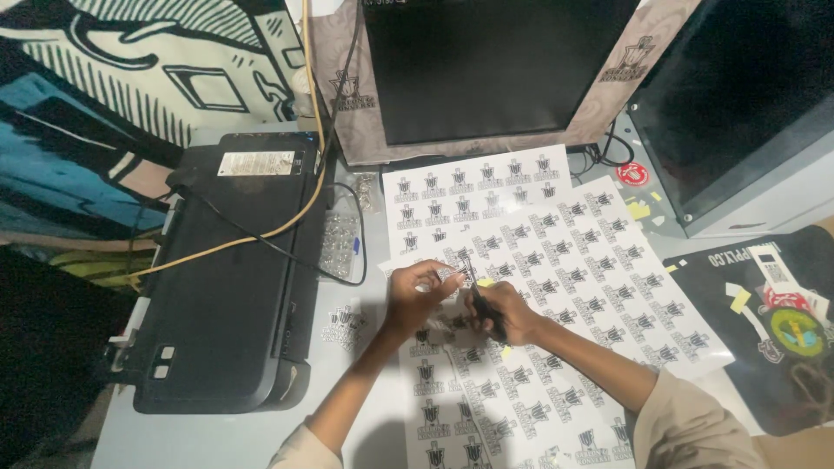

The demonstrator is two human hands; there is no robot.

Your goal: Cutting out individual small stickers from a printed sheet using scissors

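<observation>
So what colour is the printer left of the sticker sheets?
Black, with a small pale label on top; the printer shows best in the head view.

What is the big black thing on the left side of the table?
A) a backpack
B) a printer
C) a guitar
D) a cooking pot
B: the black printer is a flat boxy machine with buttons and cables, left of the sticker sheets where the left hand and right hand work.
</observation>
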